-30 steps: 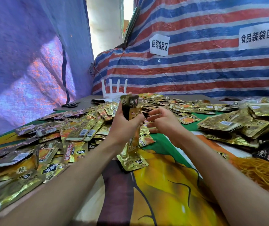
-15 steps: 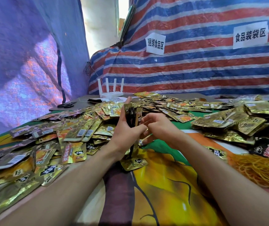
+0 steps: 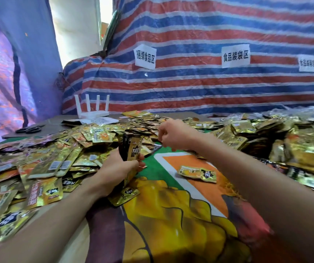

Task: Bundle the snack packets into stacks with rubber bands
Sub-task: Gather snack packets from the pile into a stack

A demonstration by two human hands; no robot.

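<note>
Left hand [image 3: 117,172]: packet stack [image 3: 130,149] grasped upright by fingers [image 3: 139,164].
Right hand [image 3: 173,136]: fingers [image 3: 161,132] curled over loose packets [image 3: 142,128]; grasp indeterminable.

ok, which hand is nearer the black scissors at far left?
Left. The left hand, gripping a packet stack, is right of and in front of the scissors; the right hand is further right, over the loose packets.
</note>
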